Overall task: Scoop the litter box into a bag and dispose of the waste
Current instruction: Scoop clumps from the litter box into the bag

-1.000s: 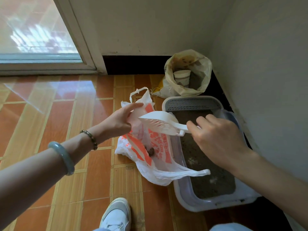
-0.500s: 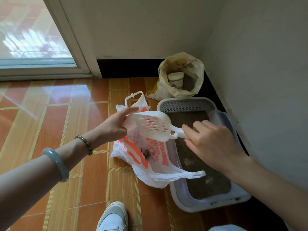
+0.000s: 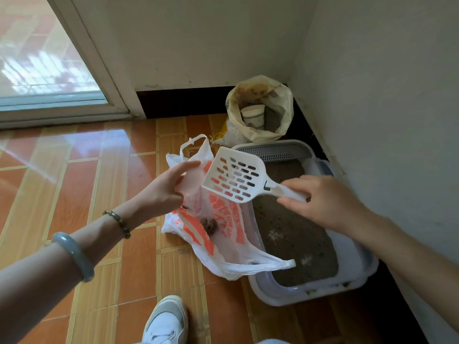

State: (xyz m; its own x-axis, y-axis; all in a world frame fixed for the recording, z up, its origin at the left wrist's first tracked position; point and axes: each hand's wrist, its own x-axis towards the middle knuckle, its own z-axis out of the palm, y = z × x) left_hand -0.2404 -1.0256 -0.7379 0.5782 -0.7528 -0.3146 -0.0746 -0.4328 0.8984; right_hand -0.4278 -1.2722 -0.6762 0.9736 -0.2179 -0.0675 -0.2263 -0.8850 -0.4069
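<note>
Tilted upward since before, the slotted plastic scoop [image 3: 234,177] shows its face; right hand [image 3: 327,202] grips its handle, left hand [image 3: 161,192] pinches the crinkly bag [image 3: 223,242] holding brown clumps [image 3: 208,223].

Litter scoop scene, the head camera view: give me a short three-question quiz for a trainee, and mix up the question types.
1. True or false: the litter scoop is loaded with litter.
2. Multiple choice: the left hand pinches A) the plastic bag's edge, B) a broom, C) nothing.
3. Short answer: which hand grips the scoop's handle?

Key: 1 false, its slotted bowl is empty. 2 A. 3 the right hand.
</note>
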